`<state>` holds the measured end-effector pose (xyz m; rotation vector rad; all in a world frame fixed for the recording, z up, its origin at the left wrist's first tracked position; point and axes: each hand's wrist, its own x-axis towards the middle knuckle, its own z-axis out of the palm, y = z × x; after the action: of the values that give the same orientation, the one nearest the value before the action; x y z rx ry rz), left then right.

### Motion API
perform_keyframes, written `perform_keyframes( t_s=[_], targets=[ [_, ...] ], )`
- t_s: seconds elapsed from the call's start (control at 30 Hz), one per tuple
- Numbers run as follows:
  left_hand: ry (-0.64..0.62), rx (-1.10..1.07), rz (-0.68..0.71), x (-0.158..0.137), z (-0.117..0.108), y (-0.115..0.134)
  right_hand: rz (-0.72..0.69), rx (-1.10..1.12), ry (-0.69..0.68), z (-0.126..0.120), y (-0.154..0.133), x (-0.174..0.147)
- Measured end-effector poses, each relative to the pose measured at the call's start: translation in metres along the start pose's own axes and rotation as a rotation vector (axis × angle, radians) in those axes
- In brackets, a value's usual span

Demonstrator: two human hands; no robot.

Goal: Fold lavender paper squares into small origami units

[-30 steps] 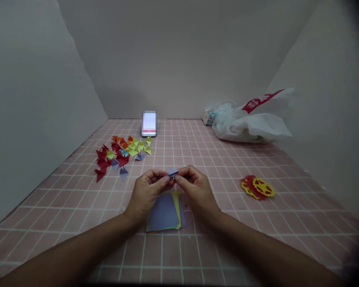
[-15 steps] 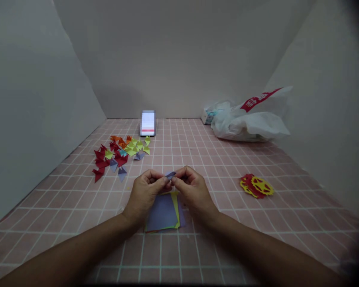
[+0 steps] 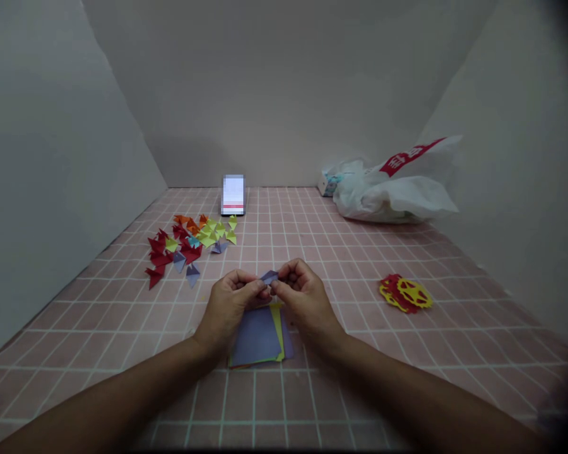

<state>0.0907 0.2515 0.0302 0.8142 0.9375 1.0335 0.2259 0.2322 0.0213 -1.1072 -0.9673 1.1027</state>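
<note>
A small folded piece of purple paper point(image 3: 269, 277) is pinched between my two hands, above the middle of the table. My left hand point(image 3: 230, 306) grips its left side with thumb and fingers closed. On the right side, my right hand point(image 3: 308, 302) holds it the same way, the fingertips covering part of the paper. Just below and between the hands lies a stack of square paper sheets point(image 3: 258, 337), purple on top with yellow and green edges showing. Left of the hands, several folded paper figures point(image 3: 189, 243) in red, orange, yellow, blue and purple lie in a cluster.
A phone point(image 3: 233, 195) with a lit screen stands upright at the back. At the back right, a white plastic bag point(image 3: 392, 195) rests beside a tissue box point(image 3: 330, 183). Red and yellow cut-out discs point(image 3: 407, 294) lie to the right on the checked tablecloth point(image 3: 341, 384).
My right hand's fingers have risen slightly. More of the purple paper's surface now shows between the hands. The things on the table have stayed in place.
</note>
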Motion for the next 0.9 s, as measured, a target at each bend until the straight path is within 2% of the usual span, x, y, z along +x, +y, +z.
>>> perform_keyframes(
  t_s=[0.4,0.9],
  targets=[
    [-0.036,0.036,0.029,0.0026,-0.0021,-0.0021,-0.024,-0.012,0.0,-0.0014,0.0051,0.0038],
    [-0.018,0.076,0.026,0.0022,-0.003,-0.0009,-0.009,-0.003,-0.027,0.0006,0.0021,0.0017]
  ],
)
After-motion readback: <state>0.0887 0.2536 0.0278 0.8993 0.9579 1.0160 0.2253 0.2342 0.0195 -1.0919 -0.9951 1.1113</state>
